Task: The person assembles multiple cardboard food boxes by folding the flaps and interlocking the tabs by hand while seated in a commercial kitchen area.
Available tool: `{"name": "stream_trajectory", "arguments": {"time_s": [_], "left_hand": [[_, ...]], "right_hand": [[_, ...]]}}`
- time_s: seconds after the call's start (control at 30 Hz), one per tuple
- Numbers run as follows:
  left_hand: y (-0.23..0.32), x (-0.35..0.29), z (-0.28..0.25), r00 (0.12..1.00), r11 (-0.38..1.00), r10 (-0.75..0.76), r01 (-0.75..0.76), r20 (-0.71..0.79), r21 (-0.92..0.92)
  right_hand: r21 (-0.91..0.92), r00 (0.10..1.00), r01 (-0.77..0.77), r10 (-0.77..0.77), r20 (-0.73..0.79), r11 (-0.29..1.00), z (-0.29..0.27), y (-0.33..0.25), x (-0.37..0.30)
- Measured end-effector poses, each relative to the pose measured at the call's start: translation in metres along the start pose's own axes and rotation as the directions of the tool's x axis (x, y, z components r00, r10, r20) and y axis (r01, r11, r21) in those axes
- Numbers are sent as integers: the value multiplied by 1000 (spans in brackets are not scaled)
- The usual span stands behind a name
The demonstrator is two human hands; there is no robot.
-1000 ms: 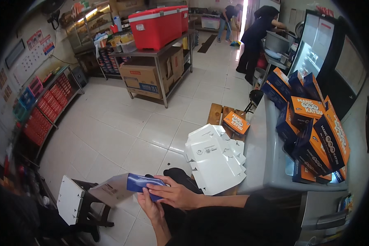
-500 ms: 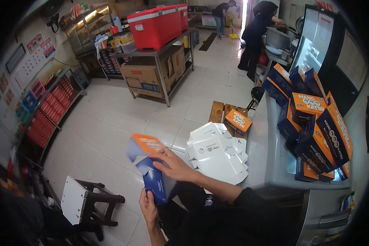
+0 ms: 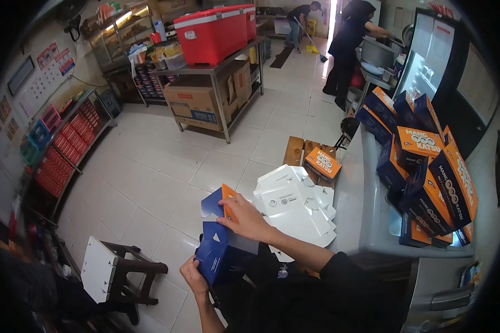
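Note:
A partly folded cardboard food box [image 3: 219,256], dark blue with an orange panel, is held between my two hands over my lap. My left hand [image 3: 194,276] grips its lower left blue side. Higher up, my right hand [image 3: 244,217] has its fingers closed on the orange panel, which stands raised with a blue flap beside it. Just right of my right hand lies a stack of flat white box blanks [image 3: 286,202], their cut flaps fanned out. Behind the stack, a finished orange and blue box [image 3: 323,163] sits on a wooden stool [image 3: 294,151].
Several folded boxes [image 3: 428,183] are piled on a grey-white chest [image 3: 355,194] at my right. A small stool [image 3: 116,269] with a white top stands at left. Red coolers [image 3: 211,41] rest on a metal table. Two people [image 3: 350,53] work at the back, one with a broom.
The orange panel has swung to the right and turned edge-on in my right hand. The box has opened wider, and my left hand has shifted slightly left. The far person's broom has moved.

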State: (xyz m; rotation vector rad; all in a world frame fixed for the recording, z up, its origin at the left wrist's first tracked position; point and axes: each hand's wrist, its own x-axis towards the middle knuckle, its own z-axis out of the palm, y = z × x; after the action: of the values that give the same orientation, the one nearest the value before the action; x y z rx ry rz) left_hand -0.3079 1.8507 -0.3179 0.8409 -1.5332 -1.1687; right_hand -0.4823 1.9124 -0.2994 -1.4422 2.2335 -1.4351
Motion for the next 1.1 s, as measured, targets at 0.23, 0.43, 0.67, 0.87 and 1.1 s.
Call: {"name": "stream_trajectory", "arguments": {"time_s": [0.23,0.43,0.67,0.87,1.1], "left_hand": [[-10,7,-10,959,995,-70,47,276,90],[-11,-1,-12,918,999,34,-32,396,-11],[-16,-6,-13,936,996,49,-71,349,50],[-6,5,-11,923,976,-27,-59,383,211],[-8,22,-10,840,968,-66,-77,539,239]], "right_hand": [[160,975,9,-44,217,987,6,16,-1],[362,778,-90,-162,608,928,0,32,7],[261,951,102,-171,257,960,-5,17,2],[507,914,51,-244,323,860,-10,-3,-2],[57,849,388,-381,366,920,-13,-21,-24]]}}
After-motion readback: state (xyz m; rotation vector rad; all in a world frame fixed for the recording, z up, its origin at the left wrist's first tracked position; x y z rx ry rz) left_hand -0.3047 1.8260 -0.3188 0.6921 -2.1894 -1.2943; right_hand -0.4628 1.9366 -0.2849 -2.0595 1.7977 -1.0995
